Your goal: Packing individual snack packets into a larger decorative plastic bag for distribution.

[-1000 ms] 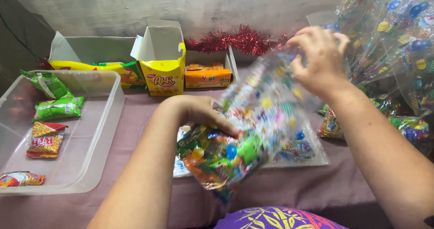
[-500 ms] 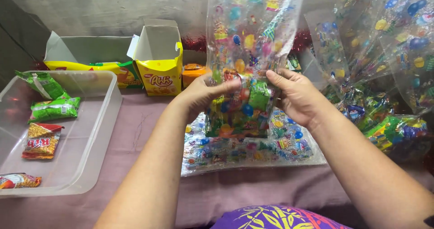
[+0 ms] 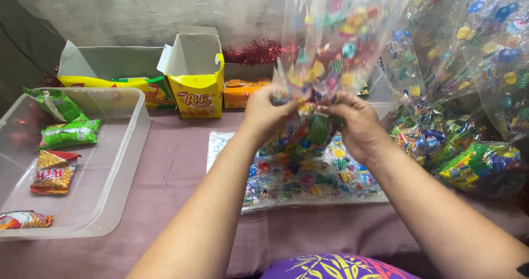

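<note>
Head view: a clear cellophane bag (image 3: 330,53) printed with bright cartoon shapes stands upright above the middle of the tabletop (image 3: 182,169), its lower part filled with small snack packets and its loose top fanning upward out of frame. Both hands meet at its neck. The left hand (image 3: 264,111) has its grip pressed together on the gathered film from the left; the right hand (image 3: 358,119) pinches the same bunched film from the right, fingers curled over it. The step in hand looks like gathering the bag's neck shut above the contents; the next move would call for keeping that bunch tight while something secures it.

Directly beneath the bag lies a flat stack of the same printed cellophane sheets (image 3: 297,174) on the mauve cloth. To the right sit already filled printed bags (image 3: 468,158), leaning together. Behind, near the wall, stand an open yellow carton (image 3: 195,86), a low open box of orange packets (image 3: 242,91) and a strand of red tinsel (image 3: 250,52). At the left, a clear plastic tub (image 3: 118,163) holds green snack packets (image 3: 69,133) and a red-and-yellow one (image 3: 53,171).
</note>
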